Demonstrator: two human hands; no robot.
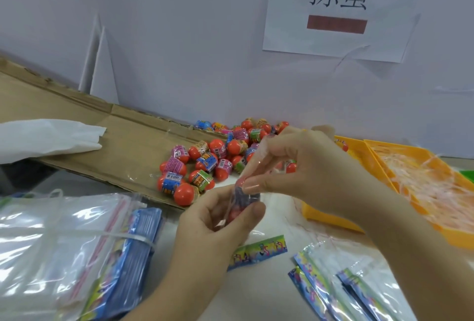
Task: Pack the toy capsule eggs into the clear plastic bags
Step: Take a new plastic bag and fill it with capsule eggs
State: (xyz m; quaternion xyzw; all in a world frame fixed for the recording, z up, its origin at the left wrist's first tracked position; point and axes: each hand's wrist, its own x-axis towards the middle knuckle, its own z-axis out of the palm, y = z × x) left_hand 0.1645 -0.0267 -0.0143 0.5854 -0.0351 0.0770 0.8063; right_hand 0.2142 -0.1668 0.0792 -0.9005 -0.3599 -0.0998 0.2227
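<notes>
The wall (205,64) crowds the egg pile (218,159) from behind, cardboard (102,141) flanks its left, yellow trays (379,164) its right; only the table (277,213) in front lies open.

Paper sign (338,10), white, on the wall (179,38): two large black characters "拣蛋" above a reddish-brown bar; below the sign, wrappers on the toy capsule eggs (218,156) and printed strips on the clear plastic bags (346,282) carry print too small to read.
</notes>
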